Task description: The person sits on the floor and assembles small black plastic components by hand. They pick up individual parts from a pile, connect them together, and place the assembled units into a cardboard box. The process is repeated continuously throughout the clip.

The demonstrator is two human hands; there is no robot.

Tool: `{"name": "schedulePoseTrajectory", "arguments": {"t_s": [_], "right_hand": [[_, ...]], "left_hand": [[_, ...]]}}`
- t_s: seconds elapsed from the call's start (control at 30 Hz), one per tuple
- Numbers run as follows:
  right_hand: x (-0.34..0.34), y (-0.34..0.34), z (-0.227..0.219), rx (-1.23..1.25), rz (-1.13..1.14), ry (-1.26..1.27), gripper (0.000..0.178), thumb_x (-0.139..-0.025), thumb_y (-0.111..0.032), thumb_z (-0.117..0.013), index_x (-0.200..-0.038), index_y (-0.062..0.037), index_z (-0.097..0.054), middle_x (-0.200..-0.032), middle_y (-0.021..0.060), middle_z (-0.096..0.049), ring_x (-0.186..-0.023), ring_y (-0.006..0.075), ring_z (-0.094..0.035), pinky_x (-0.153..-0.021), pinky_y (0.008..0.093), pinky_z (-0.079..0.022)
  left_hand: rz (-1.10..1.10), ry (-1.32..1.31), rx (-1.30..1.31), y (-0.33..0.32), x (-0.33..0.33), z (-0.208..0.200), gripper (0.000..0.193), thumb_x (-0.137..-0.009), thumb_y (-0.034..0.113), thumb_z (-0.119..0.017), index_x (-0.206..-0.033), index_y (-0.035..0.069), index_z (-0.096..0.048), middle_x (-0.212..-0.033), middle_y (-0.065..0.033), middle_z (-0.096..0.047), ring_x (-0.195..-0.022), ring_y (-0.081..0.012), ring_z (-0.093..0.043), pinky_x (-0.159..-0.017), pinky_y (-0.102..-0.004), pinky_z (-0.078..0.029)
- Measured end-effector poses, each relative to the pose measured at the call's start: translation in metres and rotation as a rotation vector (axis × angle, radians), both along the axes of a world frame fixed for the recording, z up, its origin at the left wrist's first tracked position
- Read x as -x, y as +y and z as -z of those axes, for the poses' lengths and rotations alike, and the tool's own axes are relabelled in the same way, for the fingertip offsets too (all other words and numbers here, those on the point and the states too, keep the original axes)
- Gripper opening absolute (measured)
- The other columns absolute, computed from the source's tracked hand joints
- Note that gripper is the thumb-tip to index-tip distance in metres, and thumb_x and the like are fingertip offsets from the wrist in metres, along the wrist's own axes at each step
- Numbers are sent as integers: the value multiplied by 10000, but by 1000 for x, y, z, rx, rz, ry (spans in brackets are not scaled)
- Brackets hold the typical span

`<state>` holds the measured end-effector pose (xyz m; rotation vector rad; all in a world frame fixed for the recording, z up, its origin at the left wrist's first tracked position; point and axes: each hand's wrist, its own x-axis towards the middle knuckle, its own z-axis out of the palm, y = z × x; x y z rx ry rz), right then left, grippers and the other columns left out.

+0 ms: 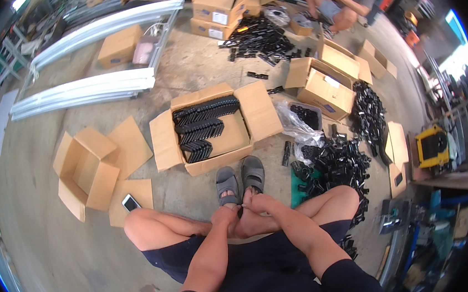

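Low in front of me, both hands come together just behind my grey sandals [227, 181]. My left hand [226, 214] is closed, its fingers curled near the ankle. Close beside it, my right hand [255, 202] is also closed, with its fingertips turned inward. A small dark spot shows between the hands, too small to name. Beyond my feet stands an open cardboard box [226, 162], partly filled with rows of black plastic parts [202, 129]. To the right lies a large loose pile of similar black parts [335, 162].
An emptied-looking open carton [85, 173] stands left, near a white phone [131, 202] on cardboard. More cartons [327, 94] and a bin of black parts [305, 116] are at right. Metal rails [84, 92] lie far left. Another person [338, 0] sits at the back right.
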<state>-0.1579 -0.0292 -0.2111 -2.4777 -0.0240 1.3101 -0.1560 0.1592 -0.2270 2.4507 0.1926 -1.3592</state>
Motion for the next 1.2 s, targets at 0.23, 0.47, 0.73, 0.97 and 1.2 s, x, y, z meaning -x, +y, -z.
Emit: {"name": "schedulePoseTrajectory", "arguments": {"t_s": [0.23, 0.47, 0.73, 0.97, 1.2], "right_hand": [[21, 0, 29, -8, 55, -271, 914, -1013, -527, -531, -1537, 153, -218, -1351, 339, -604, -1216, 422, -644, -1011, 497, -514], [23, -10, 19, -46, 192, -168, 939, -976, -514, -619, -1562, 110, -232, -1476, 321, -512, -1303, 395, -595, -1072, 458, -483], [22, -12, 20, -43, 175, -178, 988, -942, -544, -661, -1546, 135, -273, -1498, 296, -509, -1345, 370, -570, -1114, 435, -456], [13, -9, 35, -65, 165, -179, 955, -935, -535, -674, -1493, 162, -337, -1399, 323, -579, -1273, 386, -620, -1051, 462, -501], [17, -9, 17, -8, 37, -232, 819, -981, -496, -619, -1468, 129, -412, -1324, 302, -642, -1219, 398, -652, -1036, 449, -511]], "left_hand": [[429, 92, 4, 9, -1, 44, 658, -971, 512, -499, -1348, -7, -646, -1438, -242, -586, -1344, -378, -564, -1108, -449, -451], [510, 57, 108, 12, 1, -23, 556, -990, 407, -475, -1251, -41, -677, -1329, -275, -643, -1256, -416, -611, -1067, -469, -467], [380, -68, -57, -6, 12, -38, 658, -1015, 531, -444, -1266, -34, -672, -1290, -273, -670, -1252, -396, -625, -1043, -477, -482], [468, -38, -176, -18, 9, -11, 624, -1033, 565, -428, -1276, 65, -711, -1323, -210, -678, -1249, -351, -649, -1038, -459, -498], [323, -160, -176, 0, 8, -25, 547, -1045, 526, -446, -1258, 110, -729, -1290, -136, -716, -1223, -332, -669, -1049, -513, -469]]}}
